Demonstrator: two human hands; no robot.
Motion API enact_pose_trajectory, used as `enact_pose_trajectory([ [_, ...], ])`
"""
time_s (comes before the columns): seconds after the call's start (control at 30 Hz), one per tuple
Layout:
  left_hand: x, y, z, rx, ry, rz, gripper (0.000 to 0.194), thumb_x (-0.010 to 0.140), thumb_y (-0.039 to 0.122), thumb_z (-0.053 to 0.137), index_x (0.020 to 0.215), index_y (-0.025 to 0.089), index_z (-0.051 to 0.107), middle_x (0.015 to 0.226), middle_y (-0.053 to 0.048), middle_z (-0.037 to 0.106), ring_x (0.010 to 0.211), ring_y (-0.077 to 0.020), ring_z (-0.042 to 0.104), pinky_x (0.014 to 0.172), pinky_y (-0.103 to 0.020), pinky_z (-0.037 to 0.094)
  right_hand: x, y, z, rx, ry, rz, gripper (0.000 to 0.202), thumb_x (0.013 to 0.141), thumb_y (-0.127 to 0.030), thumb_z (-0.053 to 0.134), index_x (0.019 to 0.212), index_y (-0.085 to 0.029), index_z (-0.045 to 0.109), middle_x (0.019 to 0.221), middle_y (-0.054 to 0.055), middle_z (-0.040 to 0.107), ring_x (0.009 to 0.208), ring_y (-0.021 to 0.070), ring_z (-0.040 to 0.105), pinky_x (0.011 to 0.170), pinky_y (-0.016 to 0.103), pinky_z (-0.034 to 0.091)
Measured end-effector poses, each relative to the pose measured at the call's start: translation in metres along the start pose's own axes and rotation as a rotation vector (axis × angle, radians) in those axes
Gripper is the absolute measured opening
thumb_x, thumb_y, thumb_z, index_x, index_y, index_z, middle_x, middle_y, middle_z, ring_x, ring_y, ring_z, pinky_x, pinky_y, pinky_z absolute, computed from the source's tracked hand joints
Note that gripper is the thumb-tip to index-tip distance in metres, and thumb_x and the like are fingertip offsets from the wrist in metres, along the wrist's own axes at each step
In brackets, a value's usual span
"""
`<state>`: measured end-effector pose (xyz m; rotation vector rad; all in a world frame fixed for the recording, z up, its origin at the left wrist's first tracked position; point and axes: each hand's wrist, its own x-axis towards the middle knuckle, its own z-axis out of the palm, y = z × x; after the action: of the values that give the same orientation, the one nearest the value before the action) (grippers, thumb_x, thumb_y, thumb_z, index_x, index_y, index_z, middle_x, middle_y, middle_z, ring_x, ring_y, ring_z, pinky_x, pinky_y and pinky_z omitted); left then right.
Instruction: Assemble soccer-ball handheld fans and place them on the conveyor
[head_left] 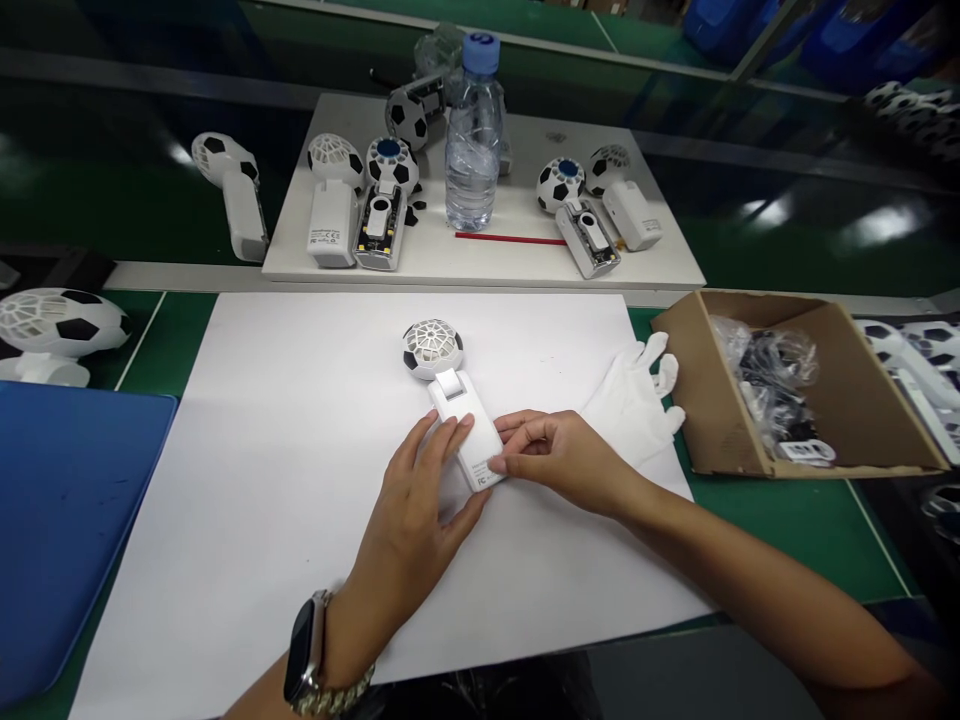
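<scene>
A small handheld fan (463,425) with a white body and a football-patterned round head (433,349) lies on the white sheet (255,480), printed side up. My left hand (409,510) is closed around the lower left side of its body, fingertips on the top face and thumb at the bottom end. My right hand (559,455) pinches the lower right edge of the same body with thumb and fingers. Both hands hold the fan low, at or just over the sheet. What lies under the fingers is hidden.
On a raised white board (517,262) stand a water bottle (474,140), several similar fans and a red stick (510,238). To the right are a white glove (637,400) and a cardboard box (855,400) with plastic-wrapped parts. A blue mat (67,530) lies left.
</scene>
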<state>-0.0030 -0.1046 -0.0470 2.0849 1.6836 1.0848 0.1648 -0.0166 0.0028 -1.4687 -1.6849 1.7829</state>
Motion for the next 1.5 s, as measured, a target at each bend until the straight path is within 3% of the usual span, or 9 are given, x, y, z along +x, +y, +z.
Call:
enact_pose_trajectory([
  [0.17,0.000,0.002,-0.001,0.034,-0.006,-0.004,0.070,0.084,0.028,0.059,0.142,0.022,0.020,0.132,-0.007,0.054,0.131,-0.0250,0.035,0.106,-0.047,0.038,-0.001,-0.001,0.001,0.025,-0.016,-0.012,0.019,0.060,-0.033,0.080,0.061,-0.017,0.069,0.116,0.005,0.059,0.098,0.0199,0.061,0.091,0.033,0.045],
  [0.47,0.002,0.004,-0.003,0.097,-0.010,-0.001,0.059,0.085,0.029,0.059,0.137,0.016,0.033,0.123,-0.009,0.055,0.117,-0.0244,0.043,0.098,-0.043,0.041,-0.003,-0.002,0.002,-0.001,-0.016,-0.029,0.022,0.063,-0.036,0.078,0.063,-0.016,0.068,0.118,0.006,0.057,0.100,0.0199,0.060,0.094,0.035,0.045],
  [0.77,0.003,0.007,-0.002,0.166,-0.006,0.011,0.057,0.084,0.029,0.058,0.134,0.011,0.037,0.116,-0.012,0.058,0.106,-0.0255,0.045,0.092,-0.044,0.042,-0.011,-0.007,0.009,-0.040,-0.001,-0.056,0.025,0.066,-0.039,0.077,0.063,-0.016,0.066,0.120,0.006,0.055,0.105,0.0213,0.057,0.090,0.033,0.046],
  [0.9,0.001,0.006,-0.003,0.159,-0.002,-0.006,0.057,0.085,0.027,0.058,0.135,0.011,0.036,0.117,-0.012,0.057,0.105,-0.0254,0.044,0.092,-0.043,0.042,-0.020,-0.018,0.001,-0.009,-0.048,-0.089,0.023,0.071,-0.041,0.073,0.067,-0.019,0.068,0.123,0.004,0.053,0.112,0.0221,0.053,0.096,0.035,0.043],
  [1.07,0.001,0.004,-0.003,0.118,-0.014,-0.004,0.060,0.085,0.029,0.058,0.137,0.013,0.032,0.121,-0.010,0.056,0.109,-0.0245,0.043,0.094,-0.041,0.041,-0.024,-0.032,-0.010,-0.053,-0.011,-0.091,0.019,0.070,-0.040,0.074,0.067,-0.022,0.069,0.128,0.002,0.052,0.119,0.0237,0.049,0.098,0.038,0.040],
  [1.2,0.001,0.003,-0.003,0.108,-0.023,-0.011,0.059,0.085,0.030,0.058,0.137,0.015,0.032,0.122,-0.009,0.055,0.111,-0.0241,0.043,0.096,-0.041,0.039,-0.012,-0.024,-0.008,-0.086,-0.074,-0.055,0.020,0.070,-0.040,0.075,0.066,-0.021,0.070,0.125,0.004,0.053,0.119,0.0232,0.048,0.102,0.038,0.035],
  [1.5,0.002,0.005,-0.003,0.056,-0.047,-0.049,0.058,0.085,0.028,0.057,0.137,0.016,0.033,0.124,-0.007,0.054,0.114,-0.0226,0.041,0.098,-0.039,0.038,-0.002,-0.006,-0.006,-0.054,-0.072,-0.039,0.023,0.068,-0.040,0.075,0.064,-0.019,0.069,0.123,0.005,0.053,0.111,0.0219,0.054,0.096,0.036,0.040],
])
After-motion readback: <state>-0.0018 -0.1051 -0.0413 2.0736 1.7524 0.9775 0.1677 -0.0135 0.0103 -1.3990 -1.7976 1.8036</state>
